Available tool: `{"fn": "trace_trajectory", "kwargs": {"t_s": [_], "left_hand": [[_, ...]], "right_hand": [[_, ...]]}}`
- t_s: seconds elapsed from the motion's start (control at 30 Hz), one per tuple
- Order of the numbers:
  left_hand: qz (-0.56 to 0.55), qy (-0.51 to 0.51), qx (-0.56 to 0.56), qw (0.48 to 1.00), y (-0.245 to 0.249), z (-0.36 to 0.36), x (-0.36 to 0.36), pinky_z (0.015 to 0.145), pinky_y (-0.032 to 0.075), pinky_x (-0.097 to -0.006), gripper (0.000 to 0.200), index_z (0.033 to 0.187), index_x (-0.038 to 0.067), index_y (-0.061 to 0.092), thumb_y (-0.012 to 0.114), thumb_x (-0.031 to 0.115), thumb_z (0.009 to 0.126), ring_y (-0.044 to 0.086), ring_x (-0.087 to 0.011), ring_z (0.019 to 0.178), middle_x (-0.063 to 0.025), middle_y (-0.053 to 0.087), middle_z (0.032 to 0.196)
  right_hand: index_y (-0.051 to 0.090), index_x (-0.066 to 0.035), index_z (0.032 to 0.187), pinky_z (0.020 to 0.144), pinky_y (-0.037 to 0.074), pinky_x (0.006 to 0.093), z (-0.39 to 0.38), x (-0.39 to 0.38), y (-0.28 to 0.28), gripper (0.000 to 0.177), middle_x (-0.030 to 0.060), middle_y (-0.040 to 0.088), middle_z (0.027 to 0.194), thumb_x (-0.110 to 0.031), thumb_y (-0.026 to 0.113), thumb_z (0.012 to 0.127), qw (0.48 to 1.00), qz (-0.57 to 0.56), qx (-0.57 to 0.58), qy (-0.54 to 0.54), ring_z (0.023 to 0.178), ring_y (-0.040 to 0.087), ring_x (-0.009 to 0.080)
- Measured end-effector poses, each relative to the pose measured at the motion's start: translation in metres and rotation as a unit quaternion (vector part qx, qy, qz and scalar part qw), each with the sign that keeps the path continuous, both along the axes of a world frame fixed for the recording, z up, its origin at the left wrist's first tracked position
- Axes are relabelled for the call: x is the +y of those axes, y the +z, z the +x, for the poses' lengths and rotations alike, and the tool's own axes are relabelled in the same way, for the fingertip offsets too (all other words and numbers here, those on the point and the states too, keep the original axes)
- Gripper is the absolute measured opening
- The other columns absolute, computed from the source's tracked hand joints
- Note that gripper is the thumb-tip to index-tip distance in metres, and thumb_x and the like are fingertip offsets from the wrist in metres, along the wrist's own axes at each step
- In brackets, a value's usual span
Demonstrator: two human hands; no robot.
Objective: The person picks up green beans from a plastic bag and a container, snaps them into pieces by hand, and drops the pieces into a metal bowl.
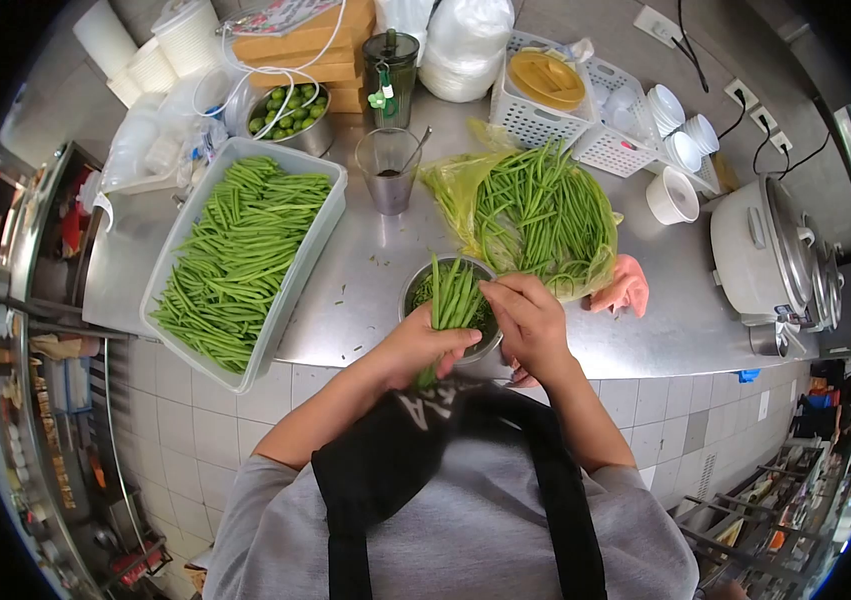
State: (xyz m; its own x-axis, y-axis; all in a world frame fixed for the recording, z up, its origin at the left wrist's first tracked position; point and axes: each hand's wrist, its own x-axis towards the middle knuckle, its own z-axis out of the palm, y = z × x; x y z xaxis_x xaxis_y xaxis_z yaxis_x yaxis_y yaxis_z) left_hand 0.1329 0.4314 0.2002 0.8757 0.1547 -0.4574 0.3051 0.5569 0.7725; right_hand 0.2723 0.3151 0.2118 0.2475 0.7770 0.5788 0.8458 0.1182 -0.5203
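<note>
My left hand point(425, 346) is closed around a bunch of green beans point(453, 295), held upright over a round metal bowl point(488, 345). Beside the bunch, my right hand point(529, 318) is closed, its thumb and forefinger pinching at the edge of the beans near their upper ends. Small green bits point(423, 290) lie in the bowl, mostly hidden by my hands and the bunch. To the left, a clear plastic tub point(333, 190) holds many green beans. An open yellow plastic bag point(453, 190) with more loose beans lies behind the bowl to the right.
A glass point(388, 170) with a spoon stands behind the bowl, near a dark lidded tumbler point(391, 75) and a pot of limes point(290, 112). White baskets point(535, 120) and a paper cup point(672, 196) are at back right. A pink cloth point(622, 287) and rice cooker point(760, 250) are rightward.
</note>
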Motion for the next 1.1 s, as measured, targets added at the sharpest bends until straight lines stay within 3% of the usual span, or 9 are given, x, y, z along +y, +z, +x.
{"fn": "trace_trajectory", "kwargs": {"t_s": [0.2, 0.3, 0.4, 0.43, 0.5, 0.6, 0.7, 0.9, 1.1], "left_hand": [[-0.013, -0.016, -0.010, 1.000, 0.000, -0.002, 0.001, 0.039, 0.036, -0.0229, 0.018, 0.081, 0.008, 0.051, 0.068, 0.013, 0.080, 0.046, -0.0094, 0.043, 0.0002, 0.049, 0.059], [-0.013, -0.027, -0.005, 1.000, -0.002, -0.003, 0.001, 0.039, 0.036, -0.0226, 0.018, 0.081, 0.008, 0.051, 0.068, 0.012, 0.079, 0.046, -0.0091, 0.043, 0.0003, 0.049, 0.060], [-0.019, -0.022, 0.000, 1.000, 0.000, -0.003, 0.001, 0.039, 0.036, -0.0225, 0.018, 0.081, 0.009, 0.051, 0.069, 0.013, 0.079, 0.046, -0.0090, 0.042, 0.0005, 0.049, 0.059], [-0.022, -0.017, 0.001, 1.000, 0.002, -0.003, 0.002, 0.039, 0.036, -0.0224, 0.018, 0.080, 0.009, 0.051, 0.069, 0.013, 0.079, 0.046, -0.0090, 0.042, 0.0005, 0.049, 0.059], [-0.025, -0.020, 0.002, 0.999, 0.005, -0.003, 0.002, 0.039, 0.036, -0.0224, 0.018, 0.080, 0.009, 0.051, 0.069, 0.013, 0.079, 0.046, -0.0090, 0.042, 0.0004, 0.049, 0.059], [-0.020, -0.031, 0.002, 0.999, 0.005, -0.004, 0.003, 0.039, 0.036, -0.0224, 0.018, 0.080, 0.009, 0.051, 0.069, 0.014, 0.079, 0.046, -0.0089, 0.043, 0.0003, 0.049, 0.059], [-0.009, -0.050, 0.000, 0.999, 0.000, -0.004, 0.003, 0.039, 0.037, -0.0222, 0.019, 0.080, 0.009, 0.051, 0.069, 0.015, 0.079, 0.047, -0.0089, 0.043, 0.0001, 0.050, 0.059], [-0.012, -0.061, 0.018, 0.998, 0.003, -0.005, 0.002, 0.040, 0.038, -0.0214, 0.020, 0.080, 0.010, 0.051, 0.070, 0.016, 0.078, 0.047, -0.0083, 0.043, 0.0000, 0.050, 0.059], [-0.024, -0.080, -0.005, 0.997, 0.005, -0.007, 0.004, 0.038, 0.037, -0.0208, 0.021, 0.081, 0.009, 0.051, 0.071, 0.017, 0.077, 0.047, -0.0080, 0.043, -0.0001, 0.051, 0.059]], "right_hand": [[0.061, -0.003, 0.095, 0.063, 0.049, 0.0319, 0.007, 0.000, -0.009, 0.027, 0.0086, 0.058, 0.089, 0.002, 0.062, 0.068, 0.991, -0.018, -0.130, -0.002, 0.078, 0.060, 0.0252], [0.060, -0.004, 0.094, 0.062, 0.049, 0.0318, 0.005, -0.001, -0.010, 0.024, 0.0096, 0.057, 0.090, 0.003, 0.062, 0.071, 0.993, -0.035, -0.117, -0.007, 0.076, 0.059, 0.0265], [0.058, -0.003, 0.093, 0.062, 0.049, 0.0307, 0.003, 0.001, -0.013, 0.019, 0.0099, 0.056, 0.093, 0.003, 0.061, 0.076, 1.000, -0.005, 0.013, 0.007, 0.073, 0.058, 0.0250], [0.059, -0.002, 0.094, 0.062, 0.049, 0.0304, 0.001, 0.001, -0.014, 0.019, 0.0098, 0.056, 0.092, 0.004, 0.061, 0.077, 0.985, -0.016, 0.172, 0.001, 0.073, 0.058, 0.0243], [0.060, -0.002, 0.096, 0.063, 0.049, 0.0297, -0.003, -0.001, -0.014, 0.019, 0.0098, 0.056, 0.092, 0.004, 0.061, 0.078, 0.880, -0.037, 0.474, -0.012, 0.073, 0.058, 0.0227], [0.063, -0.002, 0.098, 0.064, 0.049, 0.0286, -0.002, 0.001, 0.004, 0.021, 0.0094, 0.057, 0.092, 0.005, 0.061, 0.078, 0.927, -0.051, 0.370, -0.025, 0.076, 0.060, 0.0210], [0.065, -0.004, 0.100, 0.064, 0.050, 0.0289, 0.006, 0.003, 0.004, 0.026, 0.0096, 0.058, 0.093, 0.006, 0.061, 0.076, 0.997, 0.021, 0.057, 0.042, 0.078, 0.061, 0.0221], [0.064, -0.004, 0.093, 0.064, 0.050, 0.0316, 0.011, 0.002, 0.003, 0.028, 0.0082, 0.059, 0.092, 0.004, 0.063, 0.066, 0.998, 0.022, -0.047, 0.034, 0.077, 0.061, 0.0246], [0.063, -0.006, 0.092, 0.059, 0.049, 0.0307, 0.011, 0.000, 0.003, 0.026, 0.0060, 0.059, 0.092, -0.001, 0.063, 0.066, 0.995, 0.022, -0.093, 0.035, 0.076, 0.061, 0.0219]]}}
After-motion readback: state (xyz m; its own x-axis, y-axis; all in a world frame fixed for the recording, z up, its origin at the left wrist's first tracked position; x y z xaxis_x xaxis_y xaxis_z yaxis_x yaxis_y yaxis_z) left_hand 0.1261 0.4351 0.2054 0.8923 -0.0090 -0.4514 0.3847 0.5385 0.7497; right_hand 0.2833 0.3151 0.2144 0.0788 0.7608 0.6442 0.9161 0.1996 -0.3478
